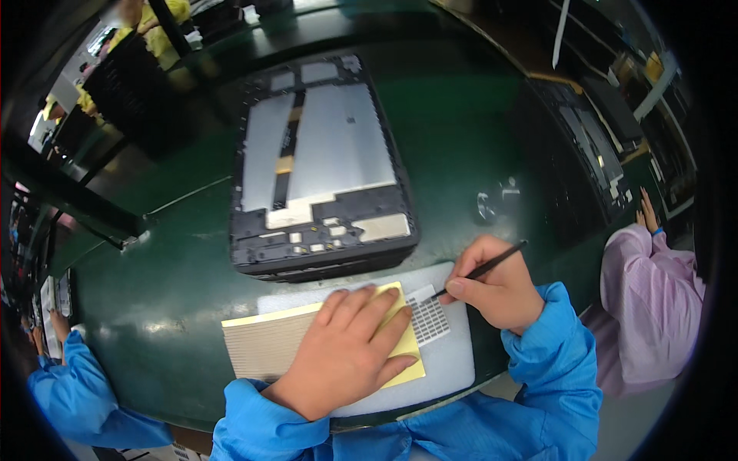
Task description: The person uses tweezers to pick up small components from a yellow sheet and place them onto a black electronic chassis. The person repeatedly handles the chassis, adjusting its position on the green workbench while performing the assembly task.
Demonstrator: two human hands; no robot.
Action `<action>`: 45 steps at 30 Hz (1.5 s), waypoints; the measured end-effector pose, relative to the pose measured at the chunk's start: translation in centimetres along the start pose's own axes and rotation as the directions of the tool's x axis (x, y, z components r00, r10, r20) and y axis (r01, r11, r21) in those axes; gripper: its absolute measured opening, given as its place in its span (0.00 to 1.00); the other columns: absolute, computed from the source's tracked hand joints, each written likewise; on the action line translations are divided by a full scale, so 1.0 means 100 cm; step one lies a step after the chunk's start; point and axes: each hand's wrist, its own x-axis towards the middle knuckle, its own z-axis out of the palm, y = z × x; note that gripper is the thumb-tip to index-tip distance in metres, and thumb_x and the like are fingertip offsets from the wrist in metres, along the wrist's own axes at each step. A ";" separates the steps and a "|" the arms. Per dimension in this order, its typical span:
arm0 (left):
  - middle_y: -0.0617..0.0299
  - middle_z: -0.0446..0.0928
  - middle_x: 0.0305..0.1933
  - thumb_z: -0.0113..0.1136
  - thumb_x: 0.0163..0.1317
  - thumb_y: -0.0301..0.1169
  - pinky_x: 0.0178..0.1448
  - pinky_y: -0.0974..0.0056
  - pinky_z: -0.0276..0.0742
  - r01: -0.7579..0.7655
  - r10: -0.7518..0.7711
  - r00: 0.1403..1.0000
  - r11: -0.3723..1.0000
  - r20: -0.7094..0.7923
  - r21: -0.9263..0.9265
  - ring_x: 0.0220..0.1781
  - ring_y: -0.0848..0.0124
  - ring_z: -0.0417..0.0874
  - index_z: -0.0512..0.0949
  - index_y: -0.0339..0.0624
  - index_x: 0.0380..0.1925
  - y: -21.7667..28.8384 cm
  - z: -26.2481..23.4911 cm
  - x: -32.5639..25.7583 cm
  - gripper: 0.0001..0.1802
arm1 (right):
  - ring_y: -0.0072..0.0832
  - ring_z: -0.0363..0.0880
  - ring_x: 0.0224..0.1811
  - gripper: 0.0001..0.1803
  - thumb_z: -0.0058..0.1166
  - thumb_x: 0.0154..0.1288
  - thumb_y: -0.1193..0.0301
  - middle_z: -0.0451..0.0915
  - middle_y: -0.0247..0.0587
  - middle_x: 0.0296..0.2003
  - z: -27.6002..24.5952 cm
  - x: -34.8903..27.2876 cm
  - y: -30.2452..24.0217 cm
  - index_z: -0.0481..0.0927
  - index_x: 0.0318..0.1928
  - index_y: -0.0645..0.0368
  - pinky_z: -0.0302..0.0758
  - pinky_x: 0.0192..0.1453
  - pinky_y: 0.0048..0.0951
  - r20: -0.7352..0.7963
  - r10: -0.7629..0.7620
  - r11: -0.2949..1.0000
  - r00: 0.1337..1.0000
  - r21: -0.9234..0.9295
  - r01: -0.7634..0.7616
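My left hand (350, 346) lies flat, fingers spread, on a yellow backing sheet (411, 367) and a brown finely striped sheet (265, 346). Between the fingers of my right hand (496, 284) is a slim black pointed tool (500, 260), possibly tweezers. Its tip touches or hovers just over the upper edge of a white sheet (430, 319) printed with rows of small dark labels. The sheets rest on a white foam pad (453, 361). Beyond my hands stands a stack of tablet-like panels (323, 154), the top one showing a silver plate and a dark ribbon strip.
The green table (169, 292) curves around me. More dark panels (588, 146) lie at the right, near a person in a pink sleeve (653, 300). At the left, a person in a blue sleeve (77, 384) works by another device. A dark post (69, 196) stands at the left.
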 end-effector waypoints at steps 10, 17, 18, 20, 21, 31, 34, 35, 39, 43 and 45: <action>0.50 0.71 0.55 0.70 0.41 0.23 0.65 0.46 0.65 0.204 -0.017 0.799 0.948 -0.601 0.244 0.60 0.47 0.69 0.71 0.36 0.50 -0.040 -0.022 -0.006 0.32 | 0.20 0.75 0.32 0.07 0.62 0.58 0.79 0.76 0.36 0.28 0.071 0.043 -0.071 0.75 0.32 0.63 0.73 0.36 0.21 0.099 -0.423 0.889 0.901 -0.149 0.434; 0.49 0.70 0.55 0.70 0.41 0.24 0.65 0.47 0.65 0.167 -0.013 0.791 0.967 -0.611 0.195 0.60 0.48 0.69 0.71 0.36 0.51 -0.040 -0.018 -0.005 0.32 | 0.19 0.75 0.30 0.08 0.62 0.60 0.76 0.75 0.37 0.28 0.080 0.057 -0.066 0.74 0.32 0.64 0.72 0.31 0.22 0.153 -0.387 0.851 0.909 -0.321 0.416; 0.49 0.70 0.56 0.70 0.41 0.24 0.65 0.46 0.65 0.170 -0.018 0.792 0.967 -0.610 0.191 0.60 0.48 0.68 0.71 0.36 0.51 -0.040 -0.018 -0.006 0.32 | 0.19 0.76 0.30 0.08 0.61 0.60 0.77 0.75 0.37 0.28 0.082 0.057 -0.066 0.74 0.32 0.65 0.73 0.32 0.22 0.152 -0.384 0.856 0.911 -0.310 0.413; 0.50 0.70 0.56 0.71 0.41 0.24 0.64 0.46 0.65 0.174 -0.027 0.792 0.968 -0.610 0.183 0.61 0.48 0.68 0.71 0.36 0.51 -0.038 -0.019 -0.006 0.33 | 0.20 0.76 0.31 0.08 0.61 0.60 0.78 0.75 0.38 0.28 0.084 0.056 -0.067 0.73 0.33 0.65 0.74 0.33 0.22 0.151 -0.383 0.860 0.911 -0.302 0.412; 0.49 0.69 0.56 0.71 0.41 0.24 0.64 0.46 0.65 0.170 -0.025 0.793 0.968 -0.609 0.182 0.61 0.48 0.68 0.71 0.37 0.51 -0.038 -0.019 -0.006 0.32 | 0.20 0.76 0.31 0.08 0.61 0.60 0.78 0.75 0.38 0.29 0.085 0.056 -0.068 0.73 0.33 0.65 0.75 0.34 0.22 0.150 -0.385 0.857 0.911 -0.307 0.413; 0.48 0.66 0.56 0.71 0.37 0.24 0.63 0.45 0.66 0.232 -0.021 0.787 0.936 -0.616 0.265 0.60 0.43 0.65 0.75 0.41 0.48 -0.037 -0.018 -0.003 0.31 | 0.21 0.77 0.33 0.09 0.62 0.57 0.81 0.75 0.39 0.33 0.083 0.052 -0.062 0.73 0.33 0.65 0.76 0.36 0.21 0.199 -0.592 0.718 0.781 -0.310 0.623; 0.48 0.66 0.59 0.70 0.37 0.22 0.65 0.45 0.64 0.176 0.031 0.780 0.948 -0.625 0.266 0.63 0.43 0.63 0.74 0.42 0.50 -0.050 -0.003 -0.005 0.33 | 0.23 0.77 0.29 0.11 0.63 0.53 0.83 0.77 0.42 0.31 0.080 0.020 -0.041 0.73 0.30 0.61 0.75 0.34 0.24 -0.159 -0.483 0.865 0.861 0.065 0.497; 0.48 0.65 0.60 0.69 0.37 0.22 0.66 0.46 0.63 0.148 0.045 0.785 0.955 -0.618 0.258 0.64 0.43 0.62 0.74 0.42 0.51 -0.050 -0.003 -0.004 0.34 | 0.24 0.77 0.29 0.11 0.63 0.52 0.83 0.77 0.42 0.30 0.078 0.003 -0.035 0.73 0.30 0.60 0.75 0.33 0.26 -0.158 -0.372 0.905 0.915 0.157 0.395; 0.48 0.65 0.61 0.68 0.38 0.21 0.68 0.46 0.59 0.124 0.081 0.774 0.953 -0.628 0.276 0.65 0.43 0.61 0.74 0.41 0.53 -0.053 -0.002 -0.003 0.35 | 0.24 0.74 0.31 0.10 0.65 0.58 0.73 0.76 0.37 0.29 0.076 -0.023 0.004 0.74 0.33 0.60 0.70 0.35 0.23 0.326 0.105 0.934 0.940 -0.357 0.020; 0.47 0.65 0.61 0.67 0.38 0.20 0.68 0.46 0.58 0.121 0.085 0.776 0.953 -0.625 0.279 0.66 0.43 0.61 0.73 0.40 0.54 -0.055 -0.002 -0.006 0.36 | 0.23 0.72 0.30 0.10 0.64 0.60 0.73 0.74 0.37 0.28 0.077 -0.027 0.003 0.74 0.34 0.60 0.69 0.34 0.24 0.250 0.134 0.964 0.959 -0.256 -0.068; 0.47 0.65 0.61 0.67 0.38 0.20 0.69 0.46 0.58 0.117 0.094 0.774 0.951 -0.626 0.288 0.66 0.43 0.61 0.73 0.40 0.55 -0.055 -0.002 -0.006 0.36 | 0.23 0.71 0.30 0.09 0.63 0.60 0.73 0.74 0.37 0.28 0.076 -0.028 0.004 0.74 0.34 0.61 0.68 0.33 0.24 0.243 0.198 0.949 0.950 -0.289 -0.124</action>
